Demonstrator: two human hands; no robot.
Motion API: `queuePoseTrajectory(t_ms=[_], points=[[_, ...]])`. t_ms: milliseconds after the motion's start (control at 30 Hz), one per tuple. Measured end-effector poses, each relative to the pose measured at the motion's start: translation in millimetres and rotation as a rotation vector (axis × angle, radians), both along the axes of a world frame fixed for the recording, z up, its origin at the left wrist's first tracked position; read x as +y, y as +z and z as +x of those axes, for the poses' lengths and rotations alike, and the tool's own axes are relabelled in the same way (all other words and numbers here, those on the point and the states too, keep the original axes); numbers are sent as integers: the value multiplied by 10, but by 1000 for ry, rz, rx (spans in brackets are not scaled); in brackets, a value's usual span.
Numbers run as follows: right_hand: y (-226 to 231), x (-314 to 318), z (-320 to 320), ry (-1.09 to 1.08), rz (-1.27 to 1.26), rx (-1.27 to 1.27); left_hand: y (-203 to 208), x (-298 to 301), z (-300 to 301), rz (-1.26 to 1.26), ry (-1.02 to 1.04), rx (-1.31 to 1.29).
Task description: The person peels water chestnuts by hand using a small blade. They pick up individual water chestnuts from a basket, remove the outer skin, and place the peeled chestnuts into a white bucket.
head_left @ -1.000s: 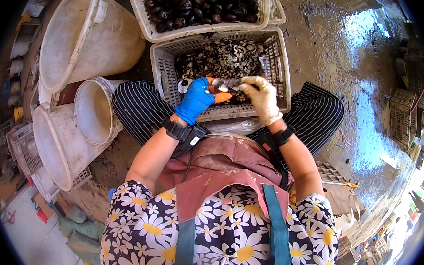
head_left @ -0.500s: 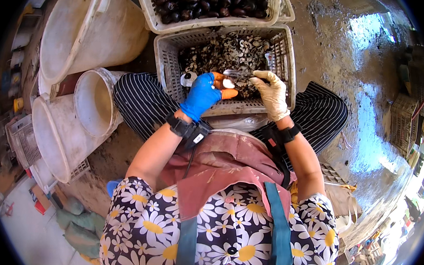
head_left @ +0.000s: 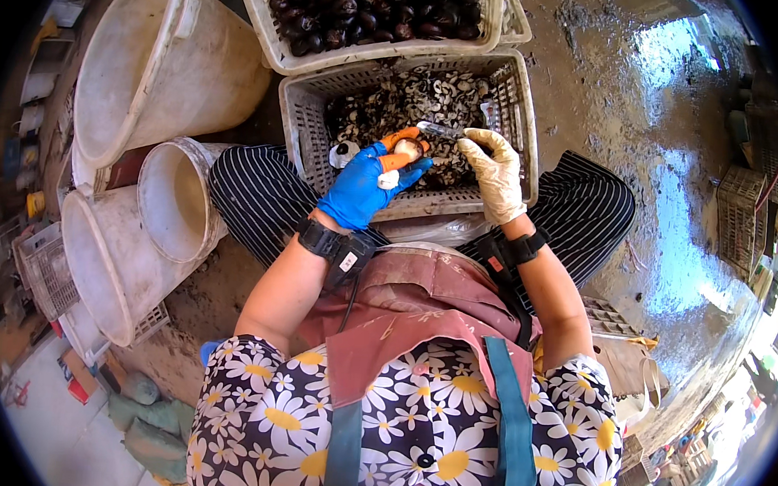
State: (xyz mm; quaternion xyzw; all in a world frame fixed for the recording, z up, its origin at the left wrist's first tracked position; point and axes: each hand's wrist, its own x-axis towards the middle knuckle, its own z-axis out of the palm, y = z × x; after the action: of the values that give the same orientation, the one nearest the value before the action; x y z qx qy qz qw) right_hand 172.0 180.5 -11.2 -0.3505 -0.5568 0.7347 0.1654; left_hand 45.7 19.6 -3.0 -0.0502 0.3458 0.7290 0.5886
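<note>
The right hand (head_left: pixel 497 174), in a cream glove, pinches the end of a small shiny tool (head_left: pixel 440 130) between thumb and fingers, its long axis running nearly level across the view and its free end pointing to the person's left, tilted slightly away from the body. The left hand (head_left: pixel 354 187), in a blue glove with orange finger covers, has its grip closed on a roundish brown-and-white piece (head_left: pixel 409 146) just below that free end, while a small white piece (head_left: pixel 387 180) rests against the glove. Both hands are above the near side of a slatted basket (head_left: pixel 300 122) holding dark and pale scraps (head_left: pixel 425 94), with a crate (head_left: pixel 364 61) of dark brown nuts (head_left: pixel 358 14) just beyond
</note>
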Motion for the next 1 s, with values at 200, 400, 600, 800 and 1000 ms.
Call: queuePoseTrajectory(t_ms=[200, 400, 600, 800, 1000], points=[[-76, -132, 23, 99, 615, -58, 48, 12, 16, -139, -143, 360], [-210, -20, 88, 70, 595, -66, 29, 53, 103, -103, 44, 26], [-172, 186, 25, 47, 460, -224, 79, 9, 142, -79, -7, 6], [-29, -104, -19, 174, 543, -8, 58, 12, 106, -103, -40, 49], [-159, 31, 30, 78, 221, -26, -21, -19, 55, -131, -8, 31]])
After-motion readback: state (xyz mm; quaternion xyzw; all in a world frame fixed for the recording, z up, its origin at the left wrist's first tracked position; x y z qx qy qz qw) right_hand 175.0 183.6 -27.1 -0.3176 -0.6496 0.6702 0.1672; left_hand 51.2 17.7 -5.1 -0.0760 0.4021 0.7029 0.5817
